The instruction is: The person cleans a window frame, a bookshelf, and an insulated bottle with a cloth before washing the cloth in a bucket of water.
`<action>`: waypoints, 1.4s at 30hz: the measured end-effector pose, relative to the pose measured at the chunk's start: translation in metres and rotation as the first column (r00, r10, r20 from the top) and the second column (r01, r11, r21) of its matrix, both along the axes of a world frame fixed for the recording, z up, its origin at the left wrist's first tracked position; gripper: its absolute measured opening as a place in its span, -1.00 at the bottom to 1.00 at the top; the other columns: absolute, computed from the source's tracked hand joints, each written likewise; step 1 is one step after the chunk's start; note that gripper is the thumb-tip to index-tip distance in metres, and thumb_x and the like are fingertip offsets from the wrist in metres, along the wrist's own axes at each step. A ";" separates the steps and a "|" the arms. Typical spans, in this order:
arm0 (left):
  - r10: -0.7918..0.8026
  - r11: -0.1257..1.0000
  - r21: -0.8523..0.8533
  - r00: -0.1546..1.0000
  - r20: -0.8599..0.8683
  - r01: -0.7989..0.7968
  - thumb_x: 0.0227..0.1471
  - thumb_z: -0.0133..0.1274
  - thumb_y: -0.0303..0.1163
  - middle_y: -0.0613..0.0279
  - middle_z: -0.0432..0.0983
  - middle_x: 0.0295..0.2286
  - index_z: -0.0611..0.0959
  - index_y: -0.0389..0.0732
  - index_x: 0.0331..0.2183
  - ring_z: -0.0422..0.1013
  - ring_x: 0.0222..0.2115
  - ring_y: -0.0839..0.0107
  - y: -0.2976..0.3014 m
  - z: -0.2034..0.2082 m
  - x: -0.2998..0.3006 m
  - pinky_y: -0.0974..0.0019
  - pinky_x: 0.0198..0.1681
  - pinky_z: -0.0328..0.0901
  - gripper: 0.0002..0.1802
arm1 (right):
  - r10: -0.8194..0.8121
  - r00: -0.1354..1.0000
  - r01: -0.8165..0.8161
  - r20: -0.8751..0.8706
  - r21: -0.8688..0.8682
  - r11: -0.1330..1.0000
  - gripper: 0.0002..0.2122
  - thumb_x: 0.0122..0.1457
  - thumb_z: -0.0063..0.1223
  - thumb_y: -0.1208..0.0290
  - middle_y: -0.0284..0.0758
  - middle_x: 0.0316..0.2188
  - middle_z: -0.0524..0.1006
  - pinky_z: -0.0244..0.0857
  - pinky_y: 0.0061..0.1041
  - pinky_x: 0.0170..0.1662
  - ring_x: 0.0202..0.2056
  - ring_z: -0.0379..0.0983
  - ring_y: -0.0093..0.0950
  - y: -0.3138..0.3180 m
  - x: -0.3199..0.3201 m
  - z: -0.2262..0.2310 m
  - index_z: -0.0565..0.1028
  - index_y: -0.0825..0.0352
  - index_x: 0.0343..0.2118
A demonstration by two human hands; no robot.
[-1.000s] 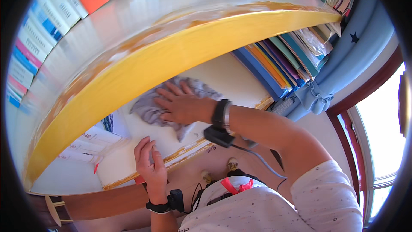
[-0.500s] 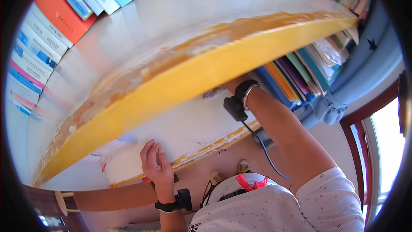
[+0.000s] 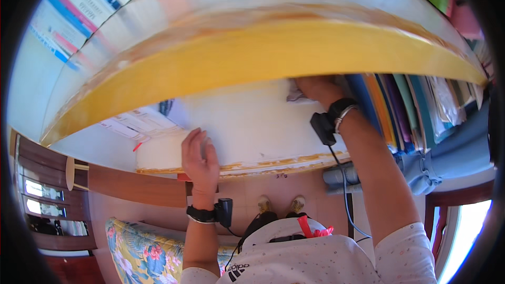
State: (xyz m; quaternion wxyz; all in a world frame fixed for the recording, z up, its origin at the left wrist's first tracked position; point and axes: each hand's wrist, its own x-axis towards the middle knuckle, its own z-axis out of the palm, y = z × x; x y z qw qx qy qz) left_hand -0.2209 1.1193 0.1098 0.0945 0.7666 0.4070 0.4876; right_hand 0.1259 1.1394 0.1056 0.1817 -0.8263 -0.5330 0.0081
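Compartment (image 3: 236,121) under yellow-edged shelf (image 3: 273,50): folders (image 3: 392,108) upright right, white printed items (image 3: 138,121) left. Grey cloth (image 3: 298,93) inside, near folders, right hand (image 3: 323,90) at it; fingers hidden, grip can't tell. Left hand (image 3: 200,156) empty, loosely bent.

Clock centred on lower shelf (image 3: 236,121): cloth (image 3: 298,94), 2 o'clock, touching right hand (image 3: 322,88); folders (image 3: 392,108), 3; left hand (image 3: 200,156) by front edge (image 3: 279,163), 8; books (image 3: 87,2) on upper shelf (image 3: 273,47), 10.

Seeing yellow along the shelf edge (image 3: 273,47)! Just under it, catching greyish purple on the cloth (image 3: 298,93); far below, spotting pink-flowered yellow fabric (image 3: 141,251).
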 end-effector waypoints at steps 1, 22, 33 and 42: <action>0.057 0.998 -0.002 0.998 -0.029 -0.057 -0.06 0.00 -0.57 0.02 0.46 -0.20 0.58 -0.30 -0.26 0.41 -0.21 0.10 0.001 -0.004 -0.011 0.24 -0.12 0.31 -0.77 | 0.010 0.998 0.003 0.063 -0.200 0.980 -0.38 0.20 -0.32 -0.04 -0.11 0.28 -0.08 -0.41 0.12 0.24 0.28 -0.29 -0.02 -0.001 -0.032 0.014 0.10 0.31 0.21; 0.193 0.971 0.156 0.979 -0.071 -0.180 -0.11 0.08 -0.41 0.12 0.47 -0.22 0.58 -0.20 -0.29 0.39 -0.23 0.11 -0.002 -0.001 -0.008 0.18 -0.14 0.29 -0.76 | 0.212 0.973 -0.206 0.089 -0.074 0.976 -0.53 0.17 -0.15 0.25 -0.24 0.24 0.09 -0.32 -0.03 0.27 0.29 -0.15 -0.22 -0.133 -0.057 0.017 0.23 0.30 0.13; -0.275 0.958 0.140 0.936 0.221 0.249 -0.16 0.06 -0.56 0.04 0.42 -0.16 0.57 -0.27 -0.27 0.32 -0.12 0.05 -0.009 0.006 -0.043 0.15 -0.04 0.24 -0.72 | 0.766 0.642 -0.761 0.020 0.140 0.634 -0.59 0.02 0.00 0.51 -0.12 0.09 0.28 0.02 -0.18 0.18 0.17 0.13 -0.14 -0.070 -0.203 0.016 0.35 0.36 0.00; -0.190 0.981 0.004 0.954 0.231 0.195 -0.18 -0.02 -0.70 0.09 0.45 -0.18 0.59 -0.28 -0.33 0.27 -0.04 0.06 -0.029 -0.006 -0.163 0.13 0.03 0.19 -0.73 | 0.843 0.537 -0.837 -0.037 0.102 0.538 -0.56 0.04 -0.01 0.45 -0.12 0.13 0.22 -0.02 -0.22 0.18 0.18 0.06 -0.15 -0.016 -0.335 0.020 0.30 0.40 0.03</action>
